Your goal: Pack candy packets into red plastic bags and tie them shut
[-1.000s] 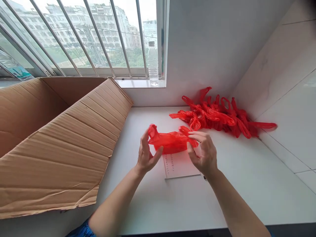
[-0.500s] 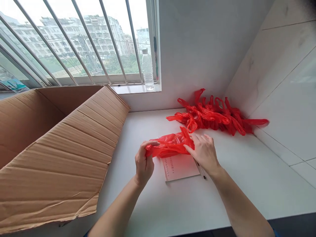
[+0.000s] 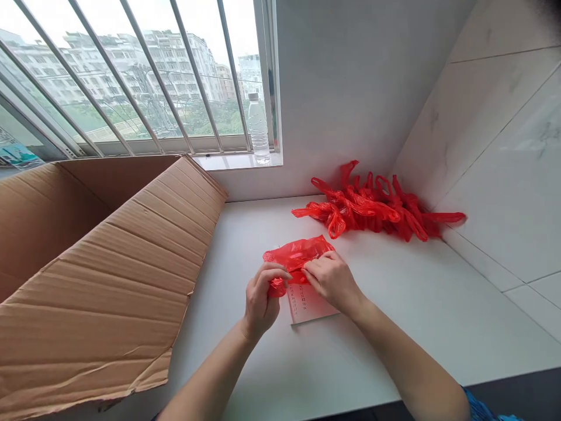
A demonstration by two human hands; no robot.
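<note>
A thin red plastic bag is bunched between my two hands above the white table. My left hand is closed on its left side, with a crumpled bit of red plastic showing below the fingers. My right hand pinches the bag near its middle right, its fingertips close to those of my left hand. Under the bag lies a white booklet with a column of small printed marks; its upper part is covered by the bag and my right hand.
A big open cardboard box stands at the left. Knotted red plastic bags lie in a heap at the back right against the wall. A clear water bottle stands on the sill by the barred window.
My right hand has moved left toward my left hand and closed on the bag, which is now gathered smaller. The pen beside the booklet is now hidden. The view has shifted slightly.
</note>
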